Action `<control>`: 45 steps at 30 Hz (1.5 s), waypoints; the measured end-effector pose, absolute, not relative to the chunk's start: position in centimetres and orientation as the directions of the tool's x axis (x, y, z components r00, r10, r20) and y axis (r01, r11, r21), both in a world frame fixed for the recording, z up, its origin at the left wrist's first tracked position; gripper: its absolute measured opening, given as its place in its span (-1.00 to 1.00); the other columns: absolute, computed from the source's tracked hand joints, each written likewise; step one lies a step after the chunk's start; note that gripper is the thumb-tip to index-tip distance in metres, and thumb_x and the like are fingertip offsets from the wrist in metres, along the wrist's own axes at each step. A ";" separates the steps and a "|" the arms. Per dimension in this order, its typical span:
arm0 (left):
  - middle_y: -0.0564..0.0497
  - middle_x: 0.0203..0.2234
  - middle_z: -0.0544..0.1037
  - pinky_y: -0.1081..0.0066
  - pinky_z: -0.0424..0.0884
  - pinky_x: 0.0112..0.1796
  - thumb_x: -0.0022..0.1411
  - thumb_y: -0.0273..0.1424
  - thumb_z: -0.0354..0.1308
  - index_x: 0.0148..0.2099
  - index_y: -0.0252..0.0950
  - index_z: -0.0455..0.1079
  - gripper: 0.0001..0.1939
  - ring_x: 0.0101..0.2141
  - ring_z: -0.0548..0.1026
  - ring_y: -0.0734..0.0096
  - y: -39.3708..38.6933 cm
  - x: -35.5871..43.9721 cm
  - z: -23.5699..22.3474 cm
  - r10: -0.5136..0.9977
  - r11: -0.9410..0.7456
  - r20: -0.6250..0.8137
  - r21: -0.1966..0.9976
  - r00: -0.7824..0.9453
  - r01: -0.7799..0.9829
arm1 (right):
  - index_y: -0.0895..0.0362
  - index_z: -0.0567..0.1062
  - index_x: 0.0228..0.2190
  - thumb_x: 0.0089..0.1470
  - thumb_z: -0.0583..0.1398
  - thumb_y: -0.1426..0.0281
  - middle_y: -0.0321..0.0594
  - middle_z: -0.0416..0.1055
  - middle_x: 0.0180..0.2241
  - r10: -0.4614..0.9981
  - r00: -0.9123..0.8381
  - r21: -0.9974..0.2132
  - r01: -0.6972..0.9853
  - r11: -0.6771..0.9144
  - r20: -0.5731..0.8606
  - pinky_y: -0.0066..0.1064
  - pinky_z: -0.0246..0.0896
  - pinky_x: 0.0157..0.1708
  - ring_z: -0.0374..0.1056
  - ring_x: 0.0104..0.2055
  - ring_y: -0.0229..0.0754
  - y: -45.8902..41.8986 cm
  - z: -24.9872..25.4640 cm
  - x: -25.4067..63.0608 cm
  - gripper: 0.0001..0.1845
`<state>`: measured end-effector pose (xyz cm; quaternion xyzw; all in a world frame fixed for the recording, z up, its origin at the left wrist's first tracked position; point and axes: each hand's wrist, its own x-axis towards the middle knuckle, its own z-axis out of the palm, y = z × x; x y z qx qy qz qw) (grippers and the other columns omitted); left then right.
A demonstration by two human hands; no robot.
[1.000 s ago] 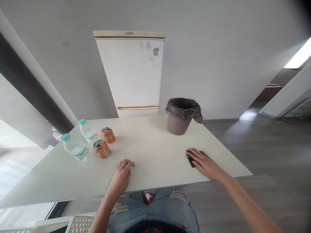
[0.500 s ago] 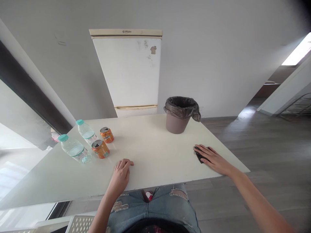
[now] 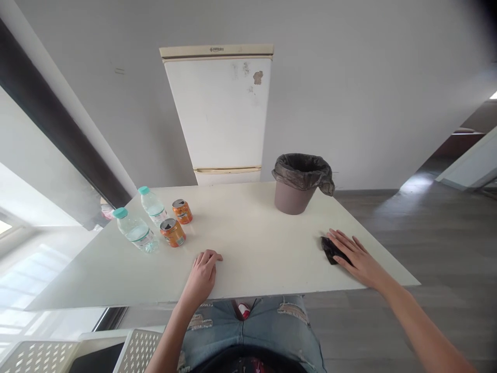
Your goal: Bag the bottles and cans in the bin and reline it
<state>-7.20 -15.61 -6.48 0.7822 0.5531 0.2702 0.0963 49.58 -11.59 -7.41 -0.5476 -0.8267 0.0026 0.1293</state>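
Note:
My right hand [image 3: 357, 259] lies palm down near the table's right edge, fingers stretched out and slightly apart. Partly beneath it is a small crumpled black piece [image 3: 330, 250] that looks like thin plastic; the fingers and palm cover the rest. My left hand [image 3: 204, 271] rests on the table near the front edge, loosely curled, with nothing visible in it. Nearest to it stands an orange can [image 3: 173, 233] with its top opened, and a second orange can [image 3: 182, 212] is just behind. Two clear bottles with teal caps, a nearer bottle [image 3: 137, 232] and a farther bottle [image 3: 154, 208], stand left of the cans.
A mauve bin [image 3: 292, 199] lined with a dark bag stands at the table's back right. Behind the white table [image 3: 248, 233] is a white fridge [image 3: 221, 114] against a grey wall. White perforated baskets [image 3: 142, 349] sit below the front edge, at the lower left.
The view has swung left, so everything appears farther right. My right hand has shifted slightly on the black piece, more of which now shows. My left hand stays resting on the table.

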 end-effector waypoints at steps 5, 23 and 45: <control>-0.09 -0.06 0.49 0.10 0.40 0.04 0.34 -0.63 -0.11 0.00 -0.17 0.43 -0.61 -0.05 0.45 0.15 -15.6 -7.3 -6.6 0.917 -0.370 0.320 0.450 0.240 0.813 | -0.26 -0.17 0.51 0.45 -0.04 0.07 -0.30 -0.16 0.54 0.903 -0.378 -0.165 0.896 0.412 0.204 0.15 -0.15 0.49 -0.16 0.56 0.05 -11.5 -7.4 49.6 -0.27; -0.08 -0.06 0.50 0.12 0.40 0.03 0.33 -0.65 -0.09 -0.01 -0.17 0.42 -0.62 -0.05 0.45 0.16 -15.6 -7.3 -6.6 0.910 -0.380 0.335 0.446 0.243 0.810 | 0.05 0.40 0.21 0.38 0.04 0.12 0.05 0.48 -0.02 0.733 0.035 -0.377 0.874 0.308 0.680 -0.05 0.44 -0.04 0.45 -0.03 0.11 -7.7 2.6 36.1 -0.51; -0.09 -0.06 0.49 0.12 0.40 0.02 0.32 -0.66 -0.10 0.00 -0.16 0.42 -0.60 -0.05 0.45 0.15 -15.4 -7.5 -7.2 0.907 -0.388 0.341 0.449 0.247 0.805 | 0.04 0.24 0.07 -0.17 0.42 -0.08 0.01 0.42 -0.01 0.852 0.418 -0.736 0.675 -0.060 0.314 -0.10 0.33 -0.10 0.39 -0.05 0.14 3.7 10.4 36.5 -0.11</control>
